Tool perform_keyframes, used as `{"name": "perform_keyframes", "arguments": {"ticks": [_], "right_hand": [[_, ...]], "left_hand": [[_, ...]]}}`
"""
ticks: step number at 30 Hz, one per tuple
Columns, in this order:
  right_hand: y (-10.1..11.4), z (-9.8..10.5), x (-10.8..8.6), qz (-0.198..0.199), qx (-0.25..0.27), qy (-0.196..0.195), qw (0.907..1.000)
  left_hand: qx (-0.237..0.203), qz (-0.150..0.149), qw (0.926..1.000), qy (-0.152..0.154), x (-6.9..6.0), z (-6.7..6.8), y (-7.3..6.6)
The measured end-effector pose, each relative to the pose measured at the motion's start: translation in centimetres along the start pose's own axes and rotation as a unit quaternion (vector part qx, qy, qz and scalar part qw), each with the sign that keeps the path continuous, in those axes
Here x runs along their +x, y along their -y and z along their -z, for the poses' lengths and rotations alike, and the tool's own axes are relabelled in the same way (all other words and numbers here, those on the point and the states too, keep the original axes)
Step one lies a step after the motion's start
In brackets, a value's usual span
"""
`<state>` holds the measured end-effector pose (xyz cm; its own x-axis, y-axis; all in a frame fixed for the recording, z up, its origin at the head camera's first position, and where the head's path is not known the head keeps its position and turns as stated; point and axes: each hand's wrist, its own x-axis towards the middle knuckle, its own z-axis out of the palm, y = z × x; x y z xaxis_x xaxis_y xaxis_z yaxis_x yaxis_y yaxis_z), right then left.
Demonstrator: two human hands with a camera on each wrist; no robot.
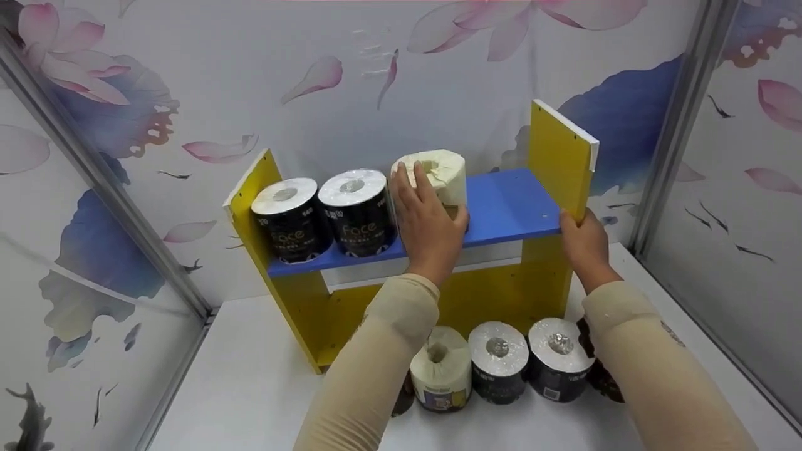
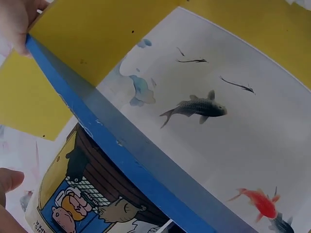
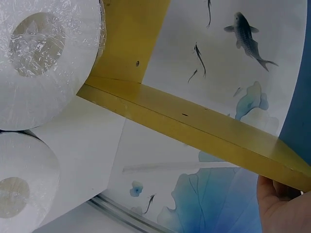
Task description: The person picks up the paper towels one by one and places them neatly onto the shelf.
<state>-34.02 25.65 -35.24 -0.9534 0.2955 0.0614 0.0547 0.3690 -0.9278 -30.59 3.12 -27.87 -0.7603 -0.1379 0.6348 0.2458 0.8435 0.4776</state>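
On the blue board of a small yellow shelf unit (image 1: 514,197) stands a cream-wrapped toilet roll (image 1: 446,168), its printed side in the left wrist view. My left hand (image 1: 429,225) lies against its front with extended fingers; the thumb (image 2: 10,178) stands off to its side. Left of it are two black-wrapped toilet rolls (image 1: 357,213), side by side. My right hand (image 1: 587,244) grips the front edge of the unit's right side panel (image 1: 561,156), just below board height; in the right wrist view the fingers are partly hidden behind the panel.
Before the unit, on the white table (image 1: 250,376), stands a row of several toilet rolls: one cream (image 1: 442,376), others black-wrapped (image 1: 499,376). My sleeves partly cover the row's ends. Flower-printed walls (image 1: 250,75) enclose the table at the back and sides.
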Motion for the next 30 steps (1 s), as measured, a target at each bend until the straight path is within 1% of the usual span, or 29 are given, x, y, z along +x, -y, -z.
{"name": "perform_keyframes", "arguments": {"ticks": [4, 7, 12, 14, 19, 23, 27, 30], "right_hand": [[0.1, 0.1, 0.0, 0.004, -0.008, 0.008, 0.9999], [0.2, 0.2, 0.0, 0.001, -0.013, 0.009, 0.9999], [0.2, 0.5, 0.0, -0.001, -0.016, 0.009, 0.9998], [0.2, 0.5, 0.0, 0.001, -0.01, 0.012, 0.9999], [0.4, 0.4, -0.4, 0.013, 0.01, 0.015, 0.9997], [0.4, 0.1, -0.9, 0.03, 0.043, 0.011, 0.9985], [0.3, -0.2, -1.6, 0.051, 0.073, -0.01, 0.996], [0.1, -0.3, -2.4, 0.062, 0.076, -0.037, 0.9945]], "left_hand": [[0.019, -0.039, 0.999, -0.003, -0.7, 0.2, 0.8], [0.037, -0.075, 0.9965, -0.007, -1.3, 0.2, 1.5], [0.075, -0.137, 0.9874, -0.025, -2.0, 0.3, 2.7], [0.084, -0.154, 0.984, -0.033, -2.2, 0.2, 3.1], [0.11, -0.185, 0.9758, -0.041, -2.7, 0.3, 4.1], [0.143, -0.197, 0.9692, -0.033, -3.1, 0.6, 4.6], [0.156, -0.206, 0.9657, -0.025, -3.5, 0.8, 5.2], [0.168, -0.219, 0.9609, -0.025, -3.9, 0.9, 5.9]]}}
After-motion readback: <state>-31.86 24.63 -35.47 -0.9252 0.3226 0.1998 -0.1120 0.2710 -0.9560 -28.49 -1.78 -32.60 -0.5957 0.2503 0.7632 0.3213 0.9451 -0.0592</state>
